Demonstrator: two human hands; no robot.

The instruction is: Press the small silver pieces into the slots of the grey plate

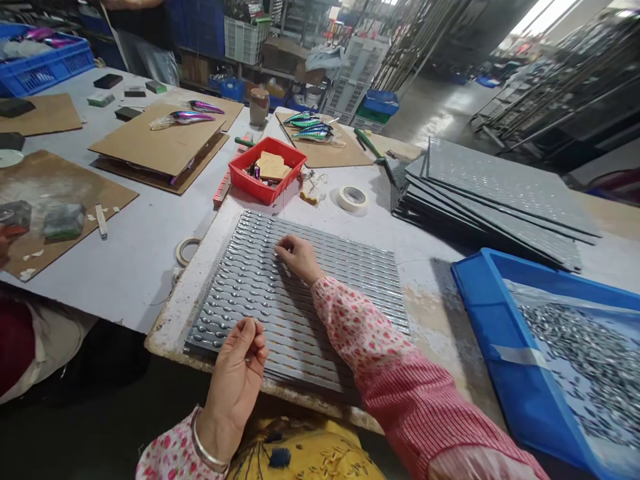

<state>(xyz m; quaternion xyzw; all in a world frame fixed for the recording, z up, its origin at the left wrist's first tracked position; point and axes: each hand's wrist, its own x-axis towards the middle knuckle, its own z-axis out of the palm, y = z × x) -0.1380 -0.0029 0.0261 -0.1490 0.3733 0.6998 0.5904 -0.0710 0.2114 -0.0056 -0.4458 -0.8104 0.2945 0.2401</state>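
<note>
A grey ridged board lies at the table's near edge in front of me. Rows of small shiny silver drop-shaped pieces line its left part. My right hand reaches over the board's middle, thumb and fingers pinched together at the rows. Whatever it holds is hidden by the fingertips. Palm up, my left hand is at the board's front edge with its fingers curled and thumb pressed on them. I cannot make out what is inside it.
On the right stands a blue bin of small silver pieces. Behind it are stacked grey boards. A red tray, masking tape and fishing lures lie beyond. A co-worker's hand shows at far left.
</note>
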